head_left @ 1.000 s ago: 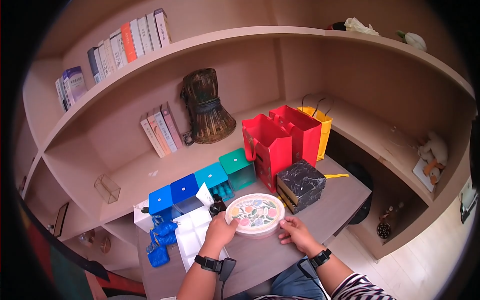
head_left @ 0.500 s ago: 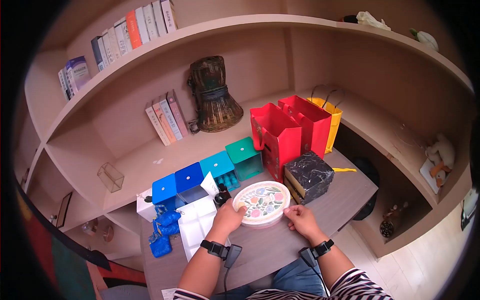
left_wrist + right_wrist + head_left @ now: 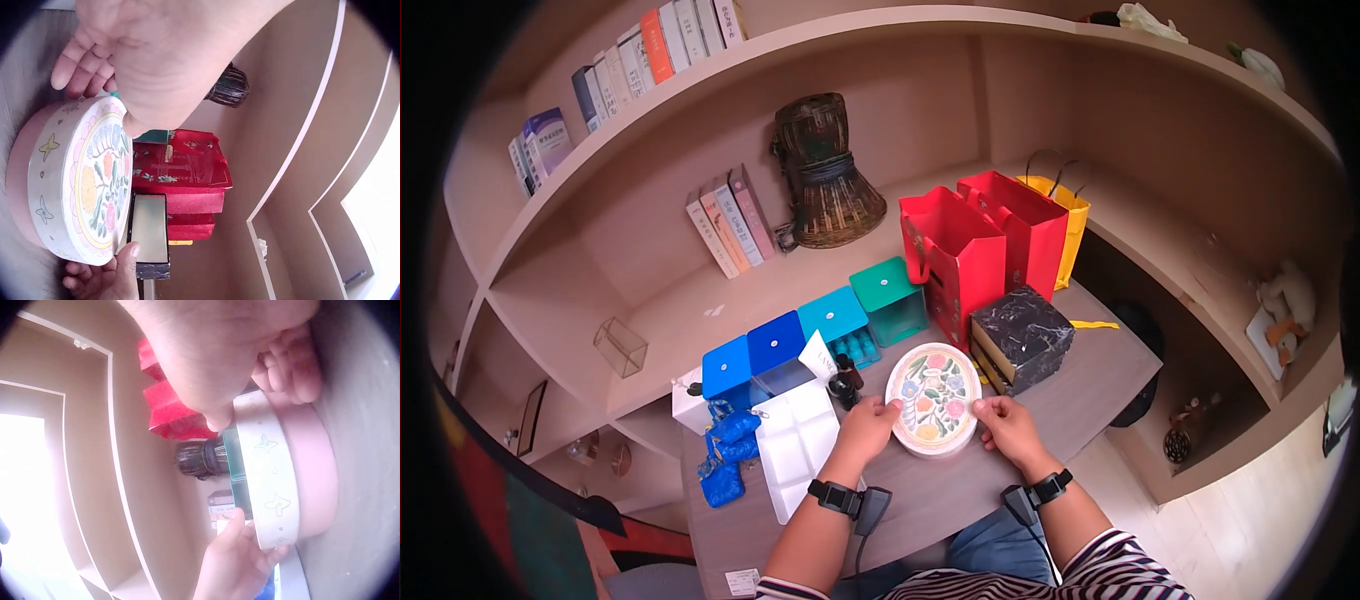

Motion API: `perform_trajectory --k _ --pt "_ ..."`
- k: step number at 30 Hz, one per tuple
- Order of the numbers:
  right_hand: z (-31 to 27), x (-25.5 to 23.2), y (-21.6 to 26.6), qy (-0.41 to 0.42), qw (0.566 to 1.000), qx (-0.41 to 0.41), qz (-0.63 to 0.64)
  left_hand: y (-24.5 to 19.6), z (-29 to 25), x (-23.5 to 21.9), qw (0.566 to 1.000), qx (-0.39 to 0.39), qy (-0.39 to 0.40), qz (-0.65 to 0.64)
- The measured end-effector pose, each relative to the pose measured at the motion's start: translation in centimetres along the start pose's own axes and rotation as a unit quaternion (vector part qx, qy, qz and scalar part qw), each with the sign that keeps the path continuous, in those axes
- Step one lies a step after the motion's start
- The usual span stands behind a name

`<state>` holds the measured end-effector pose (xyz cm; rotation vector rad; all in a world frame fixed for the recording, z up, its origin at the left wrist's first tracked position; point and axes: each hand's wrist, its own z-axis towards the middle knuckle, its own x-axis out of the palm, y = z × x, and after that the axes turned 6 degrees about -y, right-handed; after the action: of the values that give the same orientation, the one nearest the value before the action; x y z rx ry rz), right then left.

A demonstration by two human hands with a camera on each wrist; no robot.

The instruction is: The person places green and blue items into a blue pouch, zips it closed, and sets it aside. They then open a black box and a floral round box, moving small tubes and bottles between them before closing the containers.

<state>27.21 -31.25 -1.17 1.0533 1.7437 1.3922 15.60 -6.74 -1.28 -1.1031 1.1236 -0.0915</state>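
An oval box [image 3: 933,398] with a white lid painted with flowers sits on the table. Its pink lower part [image 3: 312,469] shows under the lid's white side in the right wrist view. My left hand [image 3: 867,428] holds the box's left side, thumb over the lid's edge and fingers along the wall. At the opposite side my right hand [image 3: 1009,430] grips the lid's rim, its thumb at the top edge and its fingers curled beside the wall. Just behind the right hand stands a black marbled box [image 3: 1022,335]; dark bottles [image 3: 845,380] are close to the left hand.
A white divided tray [image 3: 795,445] and blue pouches [image 3: 730,440] lie at the left. Blue and green lidded boxes [image 3: 775,345] line the back. Red bags [image 3: 955,260] and a yellow bag [image 3: 1072,225] stand at the back right, before the curved shelf [image 3: 970,15].
The oval box has turned on the table, its long side now pointing away from me instead of across. Both hands have kept to its sides. The head view has shifted slightly.
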Motion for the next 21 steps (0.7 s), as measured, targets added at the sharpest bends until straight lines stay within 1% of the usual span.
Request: perform_trajectory --k 1,2,4,5,7,8,9,10,11,13,15,17,21 --pt "-0.1 -0.1 0.0 -0.006 1.0 0.001 0.001 0.5 0.5 0.9 0.998 -0.028 0.018 -0.046" --pt "0.0 0.0 0.0 -0.013 1.0 0.002 0.01 -0.1 0.2 0.8 0.998 -0.026 0.02 -0.046" --pt "0.3 -0.2 -0.2 -0.019 1.0 0.003 0.02 -1.2 -0.7 0.2 0.995 -0.048 0.051 -0.065" --pt "0.5 -0.4 -0.4 -0.008 0.999 0.012 0.032 -2.1 -1.1 -0.5 0.995 -0.049 0.051 -0.064" --pt "0.6 -0.7 -0.6 0.008 0.999 0.024 0.045 -3.4 -1.9 -1.8 0.968 -0.158 0.099 -0.17" --pt "0.6 -0.9 -0.6 0.016 0.998 0.028 0.062 -3.1 -1.9 -1.9 0.968 -0.16 0.097 -0.169" --pt "0.6 -1.0 -0.5 0.023 0.996 0.031 0.078 -2.6 -2.0 -2.0 0.956 -0.167 0.105 -0.216" --pt "0.5 -1.1 -0.4 0.032 0.997 0.033 0.066 -2.2 -2.0 -2.2 0.943 -0.172 0.114 -0.262" --pt "0.4 -1.2 -0.5 0.034 0.997 0.033 0.067 -2.3 -2.1 -2.6 0.943 -0.173 0.112 -0.261" --pt "0.4 -1.4 -0.7 0.046 0.993 0.029 0.105 -2.9 -2.7 -3.4 0.916 -0.185 0.159 -0.318" --pt "0.0 -1.7 -0.6 0.061 0.992 0.03 0.103 -3.6 -3.2 -3.7 0.915 -0.186 0.157 -0.322" --pt "-0.1 -2.0 -0.1 0.093 0.985 0.054 0.135 -4.2 -3.6 -4.0 0.913 -0.186 0.155 -0.328" --pt "-0.3 -2.2 0.6 0.102 0.98 0.073 0.154 -4.5 -3.9 -4.1 0.913 -0.182 0.155 -0.332"
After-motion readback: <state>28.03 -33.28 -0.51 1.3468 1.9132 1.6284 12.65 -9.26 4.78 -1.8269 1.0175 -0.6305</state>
